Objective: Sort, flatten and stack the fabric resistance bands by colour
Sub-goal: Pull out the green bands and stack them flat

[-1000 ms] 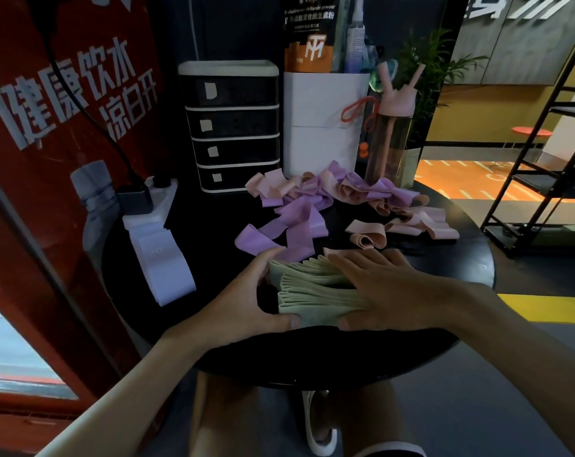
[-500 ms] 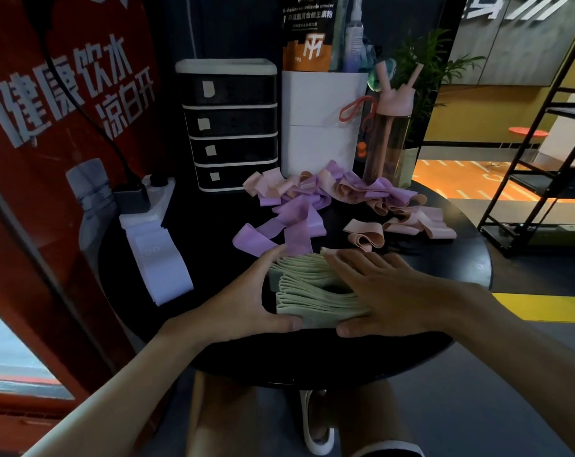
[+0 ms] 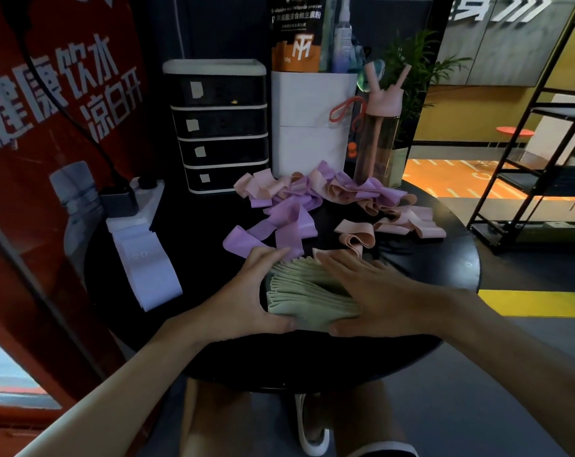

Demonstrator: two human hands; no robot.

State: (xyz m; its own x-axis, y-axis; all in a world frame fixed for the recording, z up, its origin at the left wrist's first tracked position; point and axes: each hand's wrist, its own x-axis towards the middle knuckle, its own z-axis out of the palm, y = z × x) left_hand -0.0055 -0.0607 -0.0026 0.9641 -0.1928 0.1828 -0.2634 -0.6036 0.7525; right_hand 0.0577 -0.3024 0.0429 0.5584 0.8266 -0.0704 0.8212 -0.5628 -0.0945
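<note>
At the near edge of the round black table [image 3: 444, 268], the stack of pale green fabric bands [image 3: 306, 291] sits squeezed between both hands, most likely so its folded layers are squared up and pressed flat as one colour pile. The left hand [image 3: 243, 298] cups the stack's left end, thumb curled along the near edge and fingers wrapped over the far one, which keeps the layers from sliding. The right hand [image 3: 375, 291] lies on top, fingers straight and together, pressing down. Just behind sprawl loose purple bands [image 3: 279, 225] and curled pink bands [image 3: 358, 237], unsorted and tangled together further back. Flattened white bands [image 3: 147, 272] lie well to the left. A black drawer unit [image 3: 220, 133], a white tub [image 3: 312, 127] and a pink bottle [image 3: 378, 136] crowd the back, so I'd guess room for more piles is tight.
</note>
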